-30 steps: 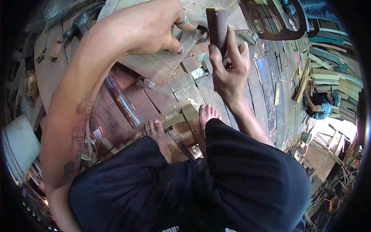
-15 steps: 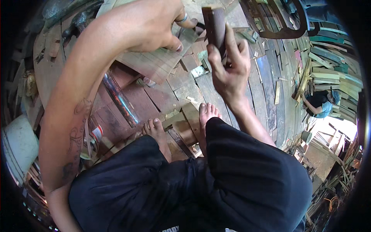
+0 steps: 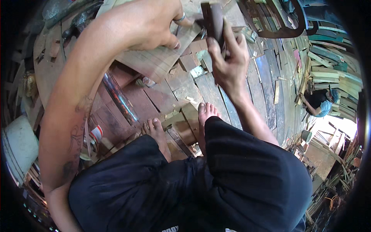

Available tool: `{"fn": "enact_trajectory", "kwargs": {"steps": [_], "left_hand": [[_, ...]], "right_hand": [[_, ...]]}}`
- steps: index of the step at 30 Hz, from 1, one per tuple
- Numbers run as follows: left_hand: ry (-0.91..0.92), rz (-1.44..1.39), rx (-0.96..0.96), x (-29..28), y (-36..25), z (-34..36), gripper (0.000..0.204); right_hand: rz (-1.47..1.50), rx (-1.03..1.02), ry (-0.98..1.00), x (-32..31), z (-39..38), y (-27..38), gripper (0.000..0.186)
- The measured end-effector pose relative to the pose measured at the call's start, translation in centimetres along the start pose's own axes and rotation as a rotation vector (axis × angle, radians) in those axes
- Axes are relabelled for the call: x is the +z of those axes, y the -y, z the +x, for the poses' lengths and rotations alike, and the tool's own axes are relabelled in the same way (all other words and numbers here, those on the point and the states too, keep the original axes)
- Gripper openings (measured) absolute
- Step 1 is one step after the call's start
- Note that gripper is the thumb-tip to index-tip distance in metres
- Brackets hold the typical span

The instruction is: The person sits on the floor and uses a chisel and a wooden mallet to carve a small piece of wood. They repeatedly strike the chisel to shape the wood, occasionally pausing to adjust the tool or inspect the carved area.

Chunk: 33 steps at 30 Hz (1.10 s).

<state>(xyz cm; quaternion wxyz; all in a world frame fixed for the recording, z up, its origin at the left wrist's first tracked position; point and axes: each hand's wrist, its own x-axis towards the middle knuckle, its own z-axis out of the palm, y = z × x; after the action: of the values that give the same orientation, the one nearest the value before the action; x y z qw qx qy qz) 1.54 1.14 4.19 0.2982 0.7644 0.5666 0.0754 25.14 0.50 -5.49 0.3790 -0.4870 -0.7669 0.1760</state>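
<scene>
I am crouched barefoot on a floor of rough wooden planks (image 3: 266, 85). My left hand (image 3: 154, 23), with a ring on one finger, presses down on a pale grooved wooden board (image 3: 162, 62) near the top of the view. My right hand (image 3: 228, 62) is closed around a dark brown wooden-handled tool (image 3: 214, 19) held upright just to the right of that board. The tool's working end is cut off by the top edge. My feet (image 3: 181, 123) rest on small wood offcuts below the board.
A shiny metal pipe (image 3: 119, 98) lies across the planks left of my feet. A white bucket (image 3: 17, 145) stands at far left. Stacked boards (image 3: 328, 69) fill the right side, where another person in a blue top (image 3: 320, 106) bends over.
My right hand with the tool has shifted slightly up and left toward the board. My left hand stays pressed on the board.
</scene>
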Motion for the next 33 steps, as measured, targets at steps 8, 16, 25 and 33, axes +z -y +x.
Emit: {"fn": "enact_trajectory", "kwargs": {"steps": [8, 16, 25, 33], "left_hand": [[0.145, 0.019, -0.111, -0.9, -1.6, -0.3, 0.034], [-0.074, 0.105, 0.007, 1.5, 0.4, -0.6, 0.038], [-0.050, 0.101, -0.026, 1.5, 0.1, -0.4, 0.039], [0.033, 0.108, -0.020, 1.3, 1.7, -0.4, 0.046]], "right_hand": [[0.160, -0.030, -0.133, -0.6, -0.8, -0.5, 0.060], [0.015, -0.087, -0.029, 1.1, -5.3, -1.4, 0.061], [0.027, -0.052, -0.006, 0.8, -6.7, -1.4, 0.063], [0.083, -0.023, -0.026, 2.3, -6.1, -0.7, 0.066]]}}
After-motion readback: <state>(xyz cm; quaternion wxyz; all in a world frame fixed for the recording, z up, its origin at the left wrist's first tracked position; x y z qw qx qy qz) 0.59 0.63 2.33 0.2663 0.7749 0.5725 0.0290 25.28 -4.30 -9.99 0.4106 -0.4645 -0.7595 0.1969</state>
